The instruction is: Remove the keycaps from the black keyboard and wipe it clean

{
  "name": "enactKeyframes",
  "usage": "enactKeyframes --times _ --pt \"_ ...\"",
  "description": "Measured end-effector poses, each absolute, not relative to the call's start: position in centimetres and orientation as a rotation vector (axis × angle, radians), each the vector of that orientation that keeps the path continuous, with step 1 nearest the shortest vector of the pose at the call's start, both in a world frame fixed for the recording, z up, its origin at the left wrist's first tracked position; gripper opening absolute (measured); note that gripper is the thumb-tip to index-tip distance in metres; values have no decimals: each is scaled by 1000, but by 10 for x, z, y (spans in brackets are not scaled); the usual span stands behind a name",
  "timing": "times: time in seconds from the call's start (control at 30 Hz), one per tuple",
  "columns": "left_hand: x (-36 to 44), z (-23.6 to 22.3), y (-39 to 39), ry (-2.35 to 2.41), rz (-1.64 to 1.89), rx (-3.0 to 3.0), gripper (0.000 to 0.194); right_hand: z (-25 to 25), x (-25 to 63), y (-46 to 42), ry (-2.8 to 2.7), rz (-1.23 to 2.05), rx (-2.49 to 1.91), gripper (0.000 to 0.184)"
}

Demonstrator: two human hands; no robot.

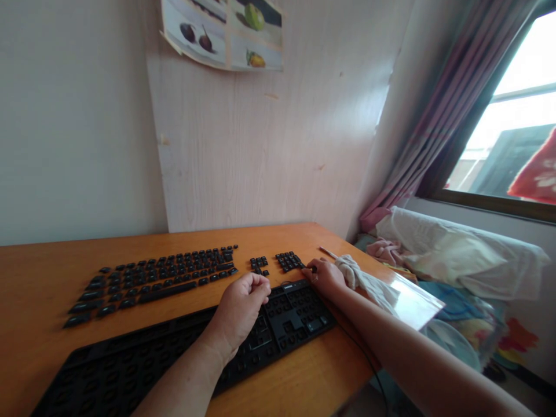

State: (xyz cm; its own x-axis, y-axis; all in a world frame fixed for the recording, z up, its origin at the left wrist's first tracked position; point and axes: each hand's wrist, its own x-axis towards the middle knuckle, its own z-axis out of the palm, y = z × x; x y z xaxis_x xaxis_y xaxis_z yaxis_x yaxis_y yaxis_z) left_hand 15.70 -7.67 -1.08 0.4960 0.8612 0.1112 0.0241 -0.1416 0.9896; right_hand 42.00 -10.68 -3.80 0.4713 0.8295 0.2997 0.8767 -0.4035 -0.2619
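Note:
A black keyboard base [143,353], most of its key places bare, lies across the front of the wooden desk. My left hand [243,307] hovers over its middle with thumb and fingers pinched; whatever they hold, if anything, is hidden. Beyond the base's right end, my right hand [326,278] rests with curled fingers on a small dark keycap [313,269], beside the block of number-pad keycaps [287,261]. A small cluster of keycaps [259,264] sits left of that block. Farther left, the main keycaps [160,271] are laid out in rows. A few keycaps [317,324] sit in the base's right part.
A grey-white cloth [369,286] and a clear sheet [417,301] lie at the desk's right edge, near a thin stick [328,252]. The keyboard cable [369,359] hangs off the front. Piled fabric [460,255] stands right, below the window. A wall stands behind.

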Motion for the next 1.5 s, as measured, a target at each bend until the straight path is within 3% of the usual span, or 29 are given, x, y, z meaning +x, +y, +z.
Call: enactKeyframes --times 0.47,0.63,0.83,1.2,1.5 --pt "157 -15 -75 786 857 1651 25 -22 414 -126 -1335 -237 -1988 28" --pt "157 -16 -74 787 854 1692 24 -2 398 -154 -1213 152 -1822 19" --pt "158 -13 -76 801 862 1720 27 10 374 -197 -1214 746 -1581 30" --pt "158 -12 -76 793 838 1834 28 25 357 -217 -1641 761 -1703 10" --pt "160 -15 -74 792 819 1873 26 31 360 -200 -1777 848 -1822 11"
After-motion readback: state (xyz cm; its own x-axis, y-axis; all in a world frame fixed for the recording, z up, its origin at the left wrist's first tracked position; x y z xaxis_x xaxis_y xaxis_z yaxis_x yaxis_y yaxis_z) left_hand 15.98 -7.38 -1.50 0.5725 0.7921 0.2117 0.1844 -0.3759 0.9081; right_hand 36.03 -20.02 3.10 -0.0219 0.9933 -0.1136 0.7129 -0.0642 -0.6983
